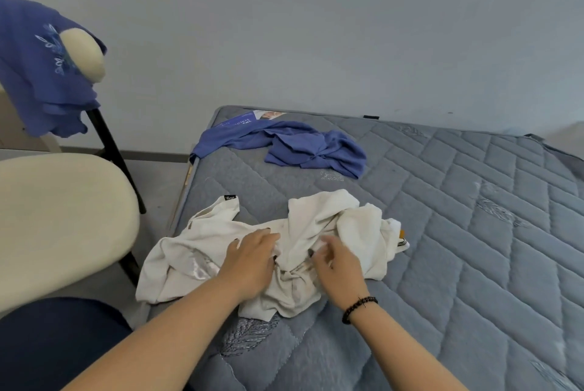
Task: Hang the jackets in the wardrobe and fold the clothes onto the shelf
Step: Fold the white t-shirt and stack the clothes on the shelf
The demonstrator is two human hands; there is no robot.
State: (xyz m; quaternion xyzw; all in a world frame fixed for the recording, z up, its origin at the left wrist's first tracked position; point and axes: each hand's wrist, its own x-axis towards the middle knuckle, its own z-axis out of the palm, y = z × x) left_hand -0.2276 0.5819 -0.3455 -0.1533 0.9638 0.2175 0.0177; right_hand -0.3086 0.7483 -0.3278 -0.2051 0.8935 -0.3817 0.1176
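A crumpled white garment [319,220] lies on the near left part of the grey quilted mattress [458,232]. My left hand [252,261] rests on its middle with the fingers laid fairly straight over the cloth. My right hand [336,264], with a dark bead bracelet on the wrist, has its fingers curled into a bunched fold of the same garment. A blue garment [303,147] lies spread and rumpled farther back on the mattress. Another blue garment with pale embroidery [41,74] hangs over a chair back at the left.
A cream padded chair [63,217] with black legs stands close to the mattress's left edge. A printed label [252,117] shows at the mattress's far corner. A plain pale wall runs behind. The mattress's right half is bare quilting.
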